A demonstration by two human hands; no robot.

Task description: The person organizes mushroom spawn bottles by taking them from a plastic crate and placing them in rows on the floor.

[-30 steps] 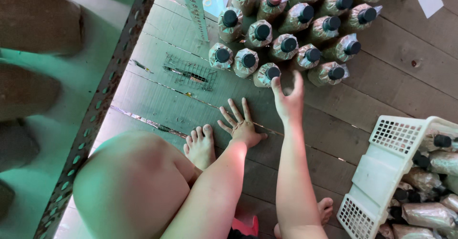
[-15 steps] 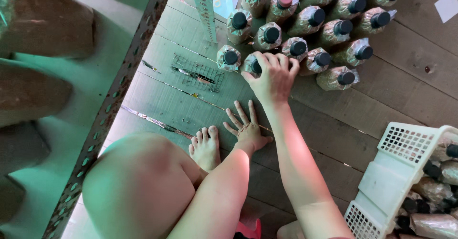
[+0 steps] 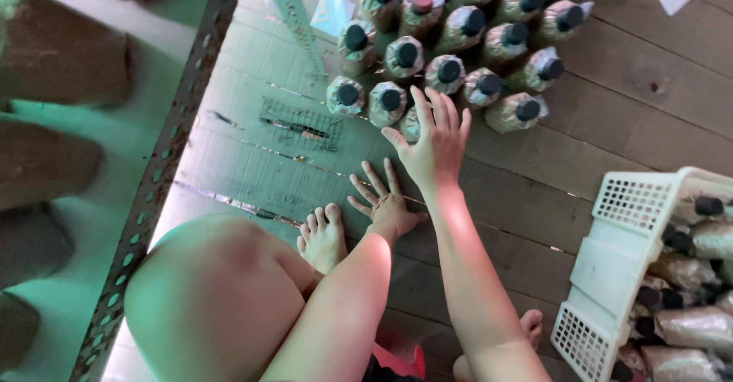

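Fingers (image 3: 441, 111) of right hand (image 3: 434, 147) spread apart, held over front-row bag (image 3: 411, 125) of plastic-wrapped, black-capped bags standing upright in cluster (image 3: 458, 38) on wooden floor (image 3: 611, 122); contact with that bag not determinable. Left hand (image 3: 388, 206) flat on cardboard sheet (image 3: 267, 161), fingers splayed, beside bare foot (image 3: 321, 237), holding nothing. White plastic basket (image 3: 611, 275) at right, well apart from both hands, loaded with similar bags lying on their sides; perforated metal shelf rail (image 3: 164, 176) at left.

Right hand (image 3: 435, 141) spreads open over a capped bag (image 3: 411, 125) in the front row; left hand (image 3: 385, 203) presses flat on the floor (image 3: 611, 130).
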